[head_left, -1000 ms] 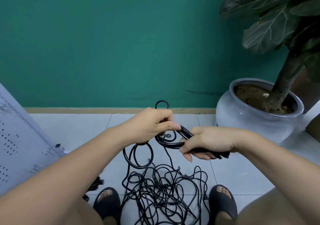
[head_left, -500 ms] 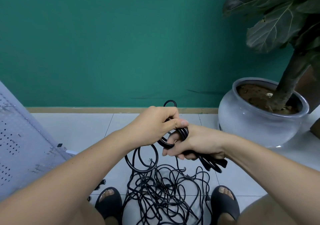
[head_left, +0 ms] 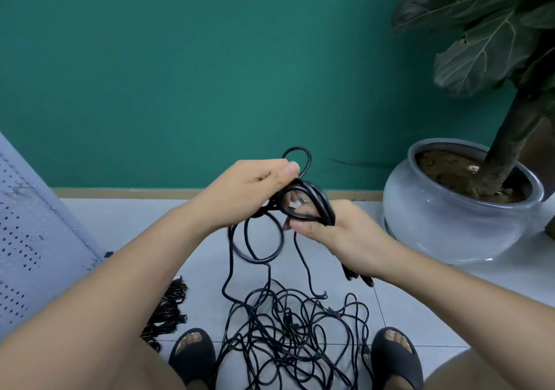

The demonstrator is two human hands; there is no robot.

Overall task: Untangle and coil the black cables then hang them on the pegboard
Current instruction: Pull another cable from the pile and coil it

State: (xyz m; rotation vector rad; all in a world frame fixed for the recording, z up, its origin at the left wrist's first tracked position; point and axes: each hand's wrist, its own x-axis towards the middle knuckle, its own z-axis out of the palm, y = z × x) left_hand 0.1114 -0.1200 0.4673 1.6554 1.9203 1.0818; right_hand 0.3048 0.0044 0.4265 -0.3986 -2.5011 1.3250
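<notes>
Nearest, between your two sandals (head_left: 192, 356), the tangle (head_left: 288, 338) of black cable lies loose on the tiled floor (head_left: 420, 299), its strands crossing and none of it sorted yet. A darker bundle (head_left: 168, 308) lies to your left of it, at the foot of the pegboard (head_left: 30, 233), which leans at the left edge.

Above the tangle, your hands meet on the coil (head_left: 312, 200). Your right hand (head_left: 336, 233) is clenched round the gathered turns, fingers (head_left: 303, 227) wrapped under them. What look like plug ends poke out below the wrist. Your left hand (head_left: 249, 191) pinches the cable at the top of the coil between thumb (head_left: 289, 169) and fingers. A small loop stands above the thumb, and a wider loop (head_left: 258, 239) hangs under that hand, its strand running down into the tangle. Beyond, to your right, stands a grey pot (head_left: 450, 224) with a large-leaved plant, against the green wall (head_left: 210, 59).

The strand feeding the coil goes straight into the heap on the floor. A hard pull would likely tighten the knots or drag the whole heap up rather than free more length. The hanging loop could catch a second cable and wind it into the coil. The turns in your right hand look uneven, and if that grip loosens they may spring apart. Both feet sit close to the heap, so a strand hooked on a sandal would snag the draw.
</notes>
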